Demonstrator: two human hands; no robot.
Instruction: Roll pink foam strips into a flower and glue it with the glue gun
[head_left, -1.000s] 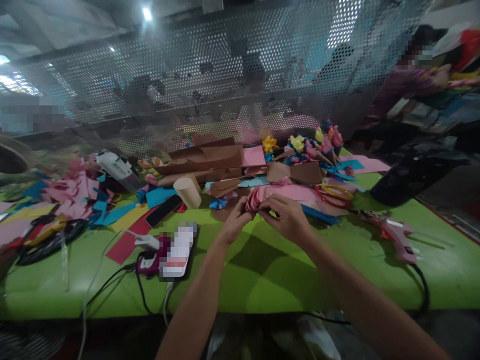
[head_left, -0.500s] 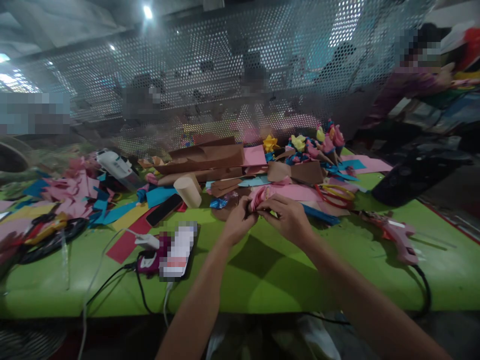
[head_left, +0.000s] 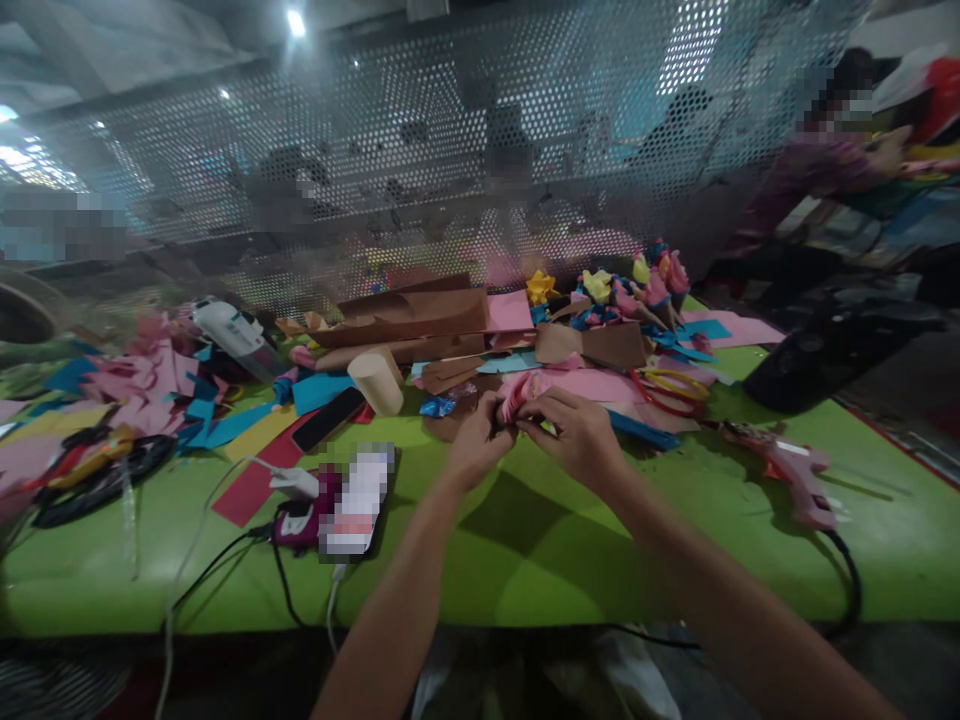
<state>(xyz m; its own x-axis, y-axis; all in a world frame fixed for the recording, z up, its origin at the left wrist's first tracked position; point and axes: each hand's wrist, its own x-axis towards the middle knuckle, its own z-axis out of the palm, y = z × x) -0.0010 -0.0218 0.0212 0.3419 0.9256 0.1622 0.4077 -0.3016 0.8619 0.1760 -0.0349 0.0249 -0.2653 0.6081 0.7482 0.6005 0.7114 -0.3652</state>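
Note:
A pink paper flower (head_left: pixel 514 393) with layered, curled folds is held up over the green table (head_left: pixel 517 580). My left hand (head_left: pixel 481 440) is closed around its lower left side. From the right, my right hand (head_left: pixel 574 428) pinches the flower's lower edge between thumb and fingers. The flower's base is hidden behind my fingers. Just behind it lie flat pink paper (head_left: pixel 592 385) and a crumpled blue wrapper (head_left: pixel 439 407).
A pink glue gun (head_left: pixel 799 475) lies at the right with its cord, near red-handled scissors (head_left: pixel 664 395). A phone (head_left: pixel 360 500) rests by a purple power strip (head_left: pixel 300 525) at left. Finished paper flowers (head_left: pixel 652 285), brown paper (head_left: pixel 412 315) and a cardboard roll (head_left: pixel 376 384) are behind.
Both hands stay almost in place on the pink paper flower, with only slight finger movement. At the far right, the other person's head and arm have shifted a little.

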